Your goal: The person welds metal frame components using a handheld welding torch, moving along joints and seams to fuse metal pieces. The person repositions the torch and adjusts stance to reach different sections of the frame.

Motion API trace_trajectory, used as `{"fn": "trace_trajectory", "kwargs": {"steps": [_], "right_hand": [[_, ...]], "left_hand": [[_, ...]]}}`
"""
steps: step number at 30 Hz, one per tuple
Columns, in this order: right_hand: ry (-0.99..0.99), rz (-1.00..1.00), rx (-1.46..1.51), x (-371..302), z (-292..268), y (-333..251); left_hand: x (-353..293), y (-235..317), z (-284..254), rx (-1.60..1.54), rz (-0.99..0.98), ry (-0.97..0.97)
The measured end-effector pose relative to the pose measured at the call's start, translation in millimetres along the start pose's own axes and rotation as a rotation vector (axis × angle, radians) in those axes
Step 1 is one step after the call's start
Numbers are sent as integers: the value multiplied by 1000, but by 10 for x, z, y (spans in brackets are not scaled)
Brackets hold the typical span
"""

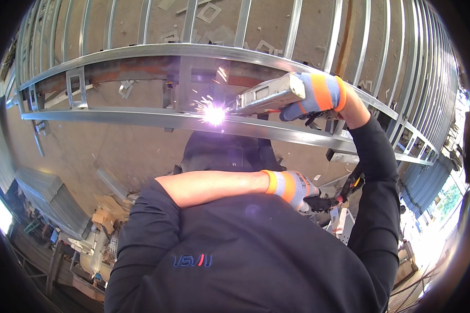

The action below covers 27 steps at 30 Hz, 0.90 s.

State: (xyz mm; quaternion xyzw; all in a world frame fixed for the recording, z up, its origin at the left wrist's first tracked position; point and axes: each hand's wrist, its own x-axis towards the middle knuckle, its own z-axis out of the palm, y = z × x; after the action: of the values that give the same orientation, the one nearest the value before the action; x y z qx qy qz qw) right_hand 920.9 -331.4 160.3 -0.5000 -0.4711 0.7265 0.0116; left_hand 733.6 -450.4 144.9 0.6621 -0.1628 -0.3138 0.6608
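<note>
In a striped grey-and-orange work glove, my right hand (316, 95) is closed on a boxy, pale grey welding gun (271, 94). Its tip points left at the metal rail (156, 120), where a glaring white-violet spot (213, 112) throws sparks. The glare hides the exact point of contact. My left arm crosses my chest, and my gloved left hand (291, 189) is closed around a black cable (325, 202) on the right. Part of that grip is hidden by the fingers.
Long shiny bars (293, 31) of a metal frame run away beyond the rail. Flat metal offcuts (209, 12) lie on the brown floor. A stack of grey corrugated sheets (52, 198) stands at left, near cardboard boxes (105, 219). More grey sheeting (428, 185) is at right.
</note>
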Motion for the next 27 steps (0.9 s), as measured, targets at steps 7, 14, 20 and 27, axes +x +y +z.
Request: {"fn": "trace_trajectory", "kwargs": {"steps": [7,14,20,27], "right_hand": [[-10,-42,-2,-5,-30,61],[67,80,-2,-76,-19,46],[136,-172,-111,-333,-16,155],[462,-227,-548,-493,547,-59]], "left_hand": [[-35,-26,-62,-22,0,3],[-16,-34,-88,-20,-11,-13],[125,-117,52,20,24,15],[259,-412,274,244,-36,-37]]}}
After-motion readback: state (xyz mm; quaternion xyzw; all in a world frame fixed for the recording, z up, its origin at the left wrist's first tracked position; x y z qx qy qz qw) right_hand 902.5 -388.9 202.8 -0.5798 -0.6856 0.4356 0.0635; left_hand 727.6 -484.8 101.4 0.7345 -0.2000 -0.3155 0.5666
